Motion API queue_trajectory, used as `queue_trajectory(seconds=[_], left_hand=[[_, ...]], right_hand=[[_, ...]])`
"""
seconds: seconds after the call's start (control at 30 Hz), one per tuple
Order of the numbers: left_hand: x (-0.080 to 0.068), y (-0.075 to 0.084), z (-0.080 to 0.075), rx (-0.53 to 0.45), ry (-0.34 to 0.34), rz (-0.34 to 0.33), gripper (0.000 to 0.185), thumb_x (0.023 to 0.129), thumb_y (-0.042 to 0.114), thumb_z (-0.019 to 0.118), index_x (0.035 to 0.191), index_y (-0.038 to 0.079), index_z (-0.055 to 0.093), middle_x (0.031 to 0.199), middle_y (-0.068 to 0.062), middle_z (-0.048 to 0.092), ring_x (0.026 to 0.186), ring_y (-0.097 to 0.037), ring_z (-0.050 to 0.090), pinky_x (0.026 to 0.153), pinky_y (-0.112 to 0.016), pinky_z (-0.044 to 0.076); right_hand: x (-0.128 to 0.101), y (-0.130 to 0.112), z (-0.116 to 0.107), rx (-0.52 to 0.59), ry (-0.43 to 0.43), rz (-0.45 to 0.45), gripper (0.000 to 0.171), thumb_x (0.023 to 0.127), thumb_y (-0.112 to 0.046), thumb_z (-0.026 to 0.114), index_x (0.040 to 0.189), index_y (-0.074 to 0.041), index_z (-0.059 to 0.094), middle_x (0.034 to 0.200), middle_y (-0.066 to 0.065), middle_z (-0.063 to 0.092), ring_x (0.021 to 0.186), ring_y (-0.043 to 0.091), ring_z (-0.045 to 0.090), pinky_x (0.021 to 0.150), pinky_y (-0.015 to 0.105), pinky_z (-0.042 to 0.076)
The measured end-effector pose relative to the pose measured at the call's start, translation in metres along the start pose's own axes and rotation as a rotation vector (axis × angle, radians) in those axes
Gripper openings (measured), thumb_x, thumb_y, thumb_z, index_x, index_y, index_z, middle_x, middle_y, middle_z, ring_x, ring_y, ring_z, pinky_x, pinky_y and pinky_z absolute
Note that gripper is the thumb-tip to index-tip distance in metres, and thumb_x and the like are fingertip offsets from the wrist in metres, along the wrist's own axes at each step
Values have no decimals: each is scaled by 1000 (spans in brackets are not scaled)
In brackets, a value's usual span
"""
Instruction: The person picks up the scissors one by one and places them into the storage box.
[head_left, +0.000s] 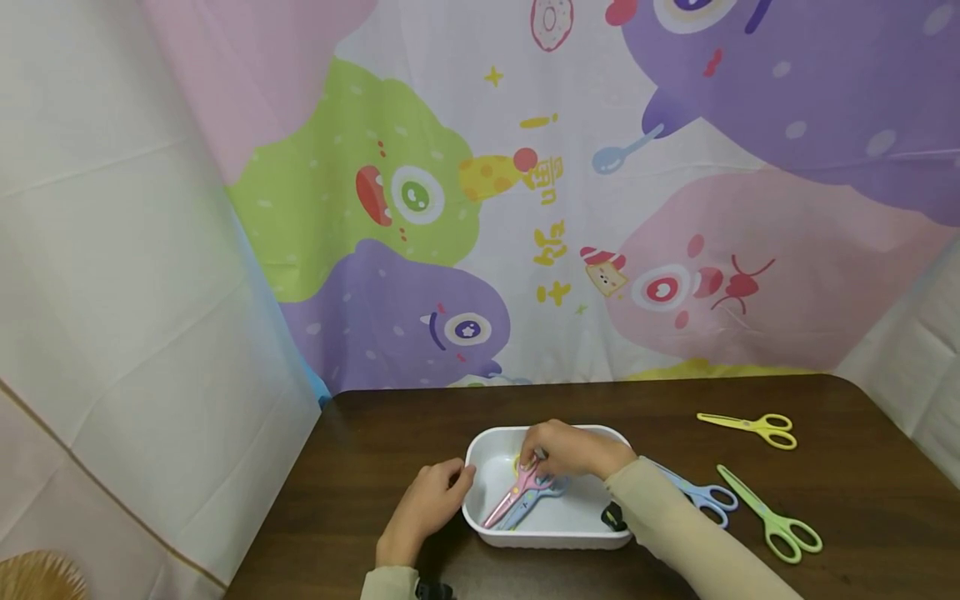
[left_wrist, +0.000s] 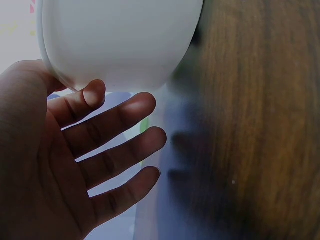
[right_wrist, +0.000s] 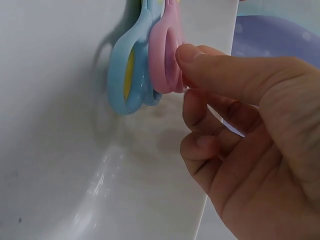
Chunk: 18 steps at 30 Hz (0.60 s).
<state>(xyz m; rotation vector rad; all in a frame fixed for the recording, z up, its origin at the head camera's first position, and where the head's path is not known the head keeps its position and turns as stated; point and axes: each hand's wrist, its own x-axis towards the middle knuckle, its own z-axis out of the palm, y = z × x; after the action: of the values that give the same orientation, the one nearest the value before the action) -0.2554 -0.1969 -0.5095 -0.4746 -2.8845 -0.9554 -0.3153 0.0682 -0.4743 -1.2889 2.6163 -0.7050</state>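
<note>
Lower centre of frame: left hand, loosely spread beside white tray; in tray, pink scissors, pinched at handle by right hand, presumably light, stiff, slick-bladed, best held there. Farther, lower right: yellow scissors.

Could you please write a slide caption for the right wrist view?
The right hand pinches the handle of the pink scissors, beside the blue scissors in a white tray.

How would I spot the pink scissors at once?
Find the dark brown table, then the white tray on it. Inside, the right hand pinches the pink scissors by their handle. Blue scissors lie alongside; only this pair is pink.
</note>
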Motion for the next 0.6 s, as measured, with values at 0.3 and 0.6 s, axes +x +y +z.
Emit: queue_trajectory(seconds=[0.3,0.6], left_hand=[[0,0,0,-2,1,2,35,105,32,54,73,19,50,62,9,39,56,-5,39,53,-23,34],[0,1,1,-3,12,11,33,105,29,56,73,19,52,62,10,40,57,-4,41,54,-23,36]], right_hand=[[-3,-3,-4,66,-3,10,19,81,1,82,98,-7,77,90,4,72,76,5,56,70,21,49],[-7,-6,-8,87,8,67,28,83,-6,83,110,-3,74,100,11,70,86,19,65,76,25,53]])
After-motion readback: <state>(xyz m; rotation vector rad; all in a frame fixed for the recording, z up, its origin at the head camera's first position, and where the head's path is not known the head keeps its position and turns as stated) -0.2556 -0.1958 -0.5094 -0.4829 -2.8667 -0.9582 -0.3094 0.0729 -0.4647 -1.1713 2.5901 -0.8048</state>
